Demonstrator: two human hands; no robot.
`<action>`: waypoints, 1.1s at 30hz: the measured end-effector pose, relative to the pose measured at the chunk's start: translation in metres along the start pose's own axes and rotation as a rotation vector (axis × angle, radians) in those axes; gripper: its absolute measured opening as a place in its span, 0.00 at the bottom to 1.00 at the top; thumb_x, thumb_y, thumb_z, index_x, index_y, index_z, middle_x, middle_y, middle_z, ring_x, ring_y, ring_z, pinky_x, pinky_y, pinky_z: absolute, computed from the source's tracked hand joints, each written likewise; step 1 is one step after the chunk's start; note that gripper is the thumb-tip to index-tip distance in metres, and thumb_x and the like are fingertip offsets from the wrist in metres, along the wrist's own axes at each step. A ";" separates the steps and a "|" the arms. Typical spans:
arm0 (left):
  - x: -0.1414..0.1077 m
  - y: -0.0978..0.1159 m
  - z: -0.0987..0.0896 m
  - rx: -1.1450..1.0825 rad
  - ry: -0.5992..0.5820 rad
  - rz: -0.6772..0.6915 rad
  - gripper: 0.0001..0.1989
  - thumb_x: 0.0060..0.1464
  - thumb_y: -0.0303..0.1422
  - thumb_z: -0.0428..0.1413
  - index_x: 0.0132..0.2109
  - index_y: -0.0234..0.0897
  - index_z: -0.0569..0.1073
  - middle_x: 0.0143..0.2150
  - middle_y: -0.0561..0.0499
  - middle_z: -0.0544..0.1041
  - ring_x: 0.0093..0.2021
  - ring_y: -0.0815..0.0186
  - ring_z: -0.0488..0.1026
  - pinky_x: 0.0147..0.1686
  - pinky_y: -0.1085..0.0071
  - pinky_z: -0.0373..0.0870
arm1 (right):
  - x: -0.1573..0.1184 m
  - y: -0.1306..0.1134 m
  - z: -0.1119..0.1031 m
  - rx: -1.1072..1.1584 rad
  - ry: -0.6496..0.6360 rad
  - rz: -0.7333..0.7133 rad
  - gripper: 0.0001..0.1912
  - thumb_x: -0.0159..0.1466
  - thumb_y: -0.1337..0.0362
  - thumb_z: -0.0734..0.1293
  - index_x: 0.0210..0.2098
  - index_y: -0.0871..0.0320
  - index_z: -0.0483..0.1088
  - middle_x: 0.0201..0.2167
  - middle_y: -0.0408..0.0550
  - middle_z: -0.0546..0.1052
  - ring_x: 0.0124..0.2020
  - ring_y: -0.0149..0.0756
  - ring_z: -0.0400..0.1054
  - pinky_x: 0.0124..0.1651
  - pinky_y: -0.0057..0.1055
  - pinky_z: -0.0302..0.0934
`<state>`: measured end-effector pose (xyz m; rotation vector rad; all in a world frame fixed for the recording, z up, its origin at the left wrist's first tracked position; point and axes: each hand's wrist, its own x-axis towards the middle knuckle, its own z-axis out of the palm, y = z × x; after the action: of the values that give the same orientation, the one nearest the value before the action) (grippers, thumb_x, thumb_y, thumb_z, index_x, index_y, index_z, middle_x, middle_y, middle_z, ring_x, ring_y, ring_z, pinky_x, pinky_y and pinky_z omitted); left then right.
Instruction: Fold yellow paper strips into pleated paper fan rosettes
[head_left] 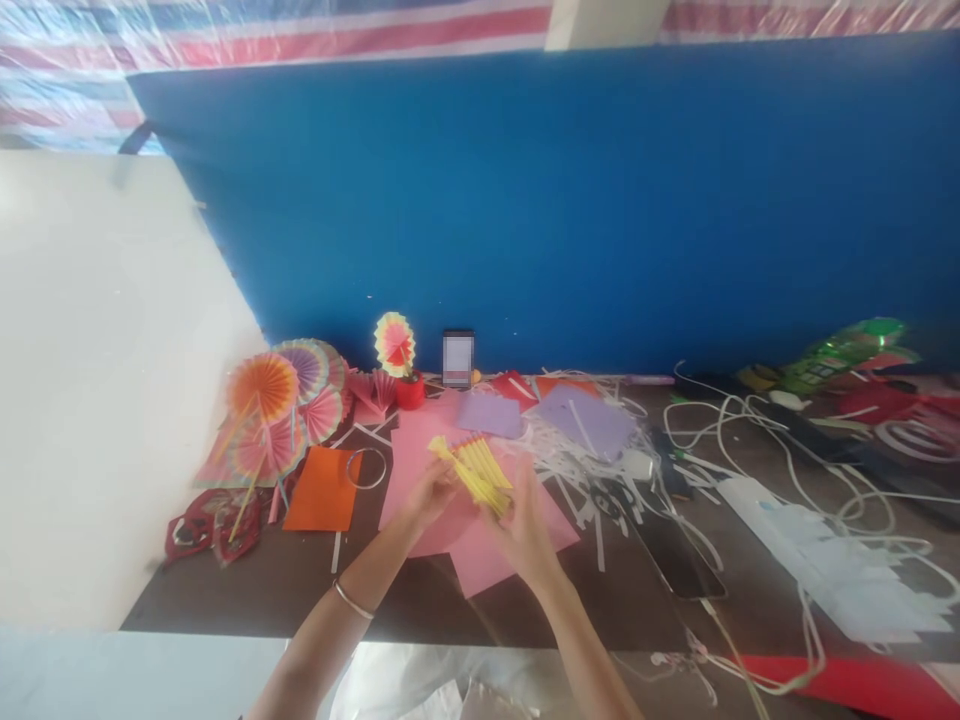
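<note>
A yellow pleated paper (480, 468), folded like a fan with some red along its upper edge, is held up between my hands over pink paper sheets (420, 520). My left hand (437, 488) grips its left end with closed fingers. At its lower right end, my right hand (517, 525) pinches the folds between thumb and fingers. A purple paper piece (491, 415) lies just beyond the yellow folds. To the left of my left hand are an orange sheet (322, 490) and a metal ring (366, 468).
Finished paper fans (262, 390) stand at the left, near a red pot (410, 392) with a paper flower. A phone (458, 358) leans against the blue board (525, 200). White paper strips (570, 450), a dark phone (679, 555) and tangled white cables (795, 450) cover the right side.
</note>
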<state>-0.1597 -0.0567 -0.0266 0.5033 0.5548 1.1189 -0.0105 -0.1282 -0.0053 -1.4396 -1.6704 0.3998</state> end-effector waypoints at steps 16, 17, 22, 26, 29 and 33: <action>0.001 -0.002 -0.017 -0.287 0.183 0.067 0.06 0.46 0.24 0.61 0.32 0.36 0.71 0.26 0.58 0.74 0.27 0.76 0.72 0.32 0.79 0.67 | -0.007 -0.003 -0.008 0.116 -0.119 -0.001 0.44 0.57 0.57 0.66 0.65 0.48 0.37 0.64 0.57 0.52 0.52 0.47 0.65 0.49 0.46 0.65; 0.001 -0.002 -0.017 -0.288 0.196 0.069 0.06 0.46 0.23 0.60 0.32 0.36 0.71 0.27 0.57 0.74 0.28 0.76 0.73 0.32 0.79 0.67 | -0.007 -0.004 -0.008 0.143 -0.115 0.015 0.45 0.57 0.57 0.67 0.65 0.47 0.36 0.64 0.57 0.50 0.51 0.47 0.66 0.48 0.45 0.66; 0.001 -0.003 -0.019 -0.297 0.185 0.095 0.08 0.45 0.23 0.61 0.32 0.36 0.71 0.28 0.57 0.74 0.29 0.75 0.72 0.33 0.78 0.67 | -0.006 0.005 -0.003 0.375 -0.066 0.132 0.39 0.59 0.56 0.64 0.64 0.50 0.41 0.61 0.59 0.57 0.42 0.42 0.72 0.37 0.37 0.71; -0.002 0.002 -0.017 -0.240 0.100 0.114 0.08 0.43 0.27 0.63 0.28 0.34 0.69 0.23 0.58 0.69 0.24 0.76 0.69 0.28 0.78 0.64 | -0.003 0.008 -0.004 0.481 -0.064 0.236 0.39 0.60 0.55 0.63 0.64 0.54 0.41 0.56 0.61 0.65 0.31 0.37 0.75 0.36 0.36 0.72; -0.004 0.006 -0.015 -0.156 0.056 0.119 0.10 0.42 0.30 0.63 0.24 0.34 0.67 0.20 0.59 0.66 0.21 0.77 0.65 0.28 0.77 0.64 | -0.001 0.003 -0.011 0.481 -0.053 0.235 0.38 0.60 0.55 0.63 0.64 0.53 0.43 0.57 0.60 0.63 0.33 0.38 0.75 0.38 0.36 0.72; -0.003 0.010 -0.016 -0.059 0.098 0.105 0.09 0.42 0.33 0.63 0.28 0.34 0.71 0.21 0.57 0.69 0.25 0.73 0.69 0.34 0.73 0.66 | 0.004 -0.001 -0.022 0.436 -0.057 0.233 0.37 0.61 0.55 0.62 0.64 0.52 0.42 0.58 0.59 0.63 0.32 0.38 0.75 0.39 0.37 0.71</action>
<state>-0.1776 -0.0543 -0.0322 0.4325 0.5841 1.2611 0.0056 -0.1315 0.0091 -1.2999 -1.3520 0.8835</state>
